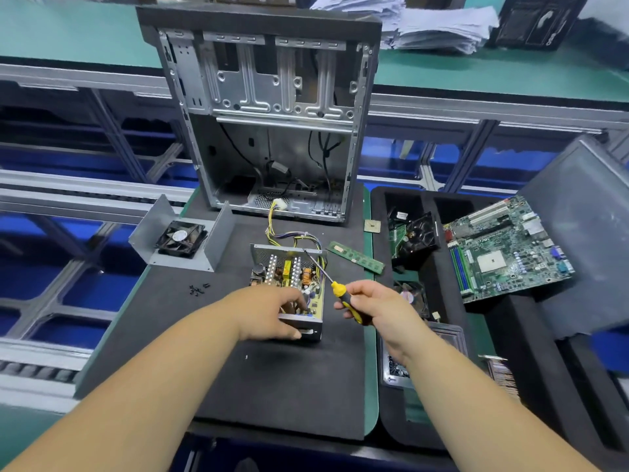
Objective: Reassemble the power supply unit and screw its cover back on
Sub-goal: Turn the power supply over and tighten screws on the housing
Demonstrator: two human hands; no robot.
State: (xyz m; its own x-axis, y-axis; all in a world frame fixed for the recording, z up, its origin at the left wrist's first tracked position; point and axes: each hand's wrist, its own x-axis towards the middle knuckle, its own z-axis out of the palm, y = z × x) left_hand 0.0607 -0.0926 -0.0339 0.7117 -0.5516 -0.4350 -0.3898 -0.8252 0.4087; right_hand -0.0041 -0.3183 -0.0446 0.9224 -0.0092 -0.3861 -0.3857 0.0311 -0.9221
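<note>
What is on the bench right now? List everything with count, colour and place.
power supply unit: one, grey, open, mat centre
cover: one, grey, with black fan, left of unit
screws: small black pile, count unclear, mat left
screwdriver: one, yellow-black handle, tip at unit's far right corner
computer case: one, grey, upright behind unit
RAM stick: one, green, right of unit
CPU chip: one, right of case
motherboard: one, green, right tray
cooler fan: one, black, right tray
left hand: holds unit's near end
right hand: grips screwdriver
</note>
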